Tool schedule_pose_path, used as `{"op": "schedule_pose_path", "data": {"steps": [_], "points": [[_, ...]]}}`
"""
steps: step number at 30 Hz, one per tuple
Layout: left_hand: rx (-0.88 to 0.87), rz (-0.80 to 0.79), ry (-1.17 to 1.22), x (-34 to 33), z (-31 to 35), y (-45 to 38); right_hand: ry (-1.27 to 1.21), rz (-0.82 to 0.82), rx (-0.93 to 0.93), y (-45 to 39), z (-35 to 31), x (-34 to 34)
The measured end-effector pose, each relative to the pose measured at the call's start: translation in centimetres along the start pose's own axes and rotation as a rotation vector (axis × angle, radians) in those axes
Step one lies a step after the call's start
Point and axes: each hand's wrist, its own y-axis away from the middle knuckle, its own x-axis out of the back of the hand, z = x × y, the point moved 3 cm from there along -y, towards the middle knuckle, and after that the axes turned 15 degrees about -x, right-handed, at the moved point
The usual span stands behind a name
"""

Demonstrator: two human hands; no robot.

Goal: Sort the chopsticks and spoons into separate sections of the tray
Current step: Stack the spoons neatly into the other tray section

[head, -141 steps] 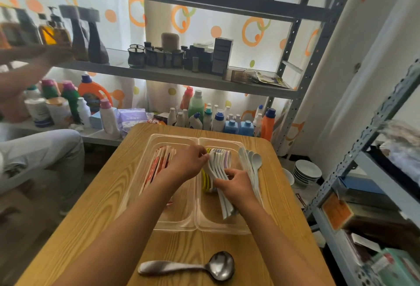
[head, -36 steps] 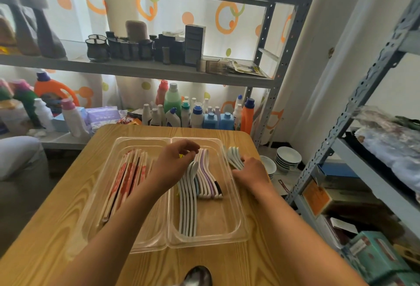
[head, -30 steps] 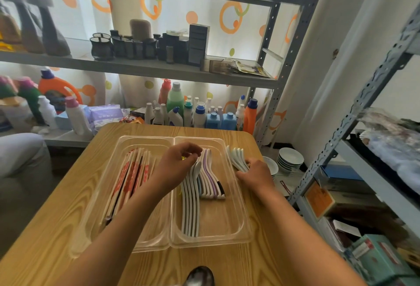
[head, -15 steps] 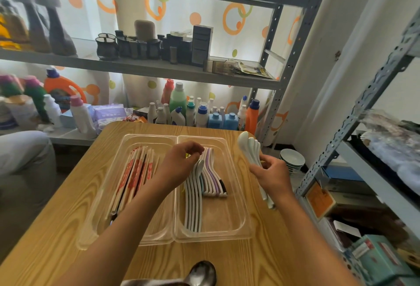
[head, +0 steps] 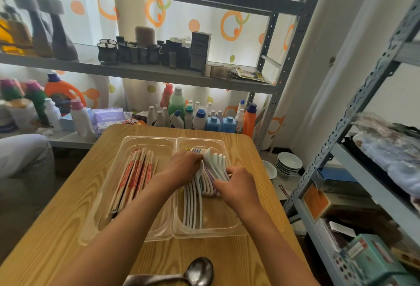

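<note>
A clear two-section plastic tray (head: 172,231) lies on the wooden table (head: 56,240). Red-and-white wrapped chopsticks (head: 134,176) fill its left section. Plastic spoons (head: 193,203), white and pastel, lie in the right section. My left hand (head: 181,167) has its fingers curled on the spoon bowls at the far end of the pile. My right hand (head: 236,185) holds a bundle of white spoons (head: 217,164) down in the right section, beside the others.
A metal spoon (head: 193,274) lies on the table near its front edge. Bottles (head: 195,117) crowd a low shelf behind the table. Stacked white bowls (head: 288,165) sit on the floor at the right, next to a metal rack (head: 341,126). Someone's pale-trousered knee (head: 20,153) is at the left.
My right hand picked the white spoons up from the table right of the tray, lifted them, and has now brought them down into the right section. My left hand stayed on the spoon pile.
</note>
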Motion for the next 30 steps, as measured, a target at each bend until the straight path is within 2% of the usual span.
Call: {"op": "schedule_pose_path", "data": {"steps": [11,16,20,25,30], "points": [[0.035,-0.04,0.111,-0.2,-0.9,-0.5,0.202,0.036,-0.055,0.8,-0.5,-1.8],[0.023,-0.11,0.038,-0.1,-0.7,-1.4,0.193,0.07,-0.031,0.9,-0.3,-1.5],[0.058,-0.095,0.056,-0.3,-0.6,-2.6,0.196,0.092,-0.006,0.8,-0.3,-0.9],[0.131,-0.099,0.08,-0.4,-0.8,-3.5,0.196,0.083,-0.008,1.0,-0.3,-1.0],[0.106,-0.162,0.015,1.1,-1.1,-4.8,0.191,0.066,-0.025,1.0,-0.3,-1.0]]}}
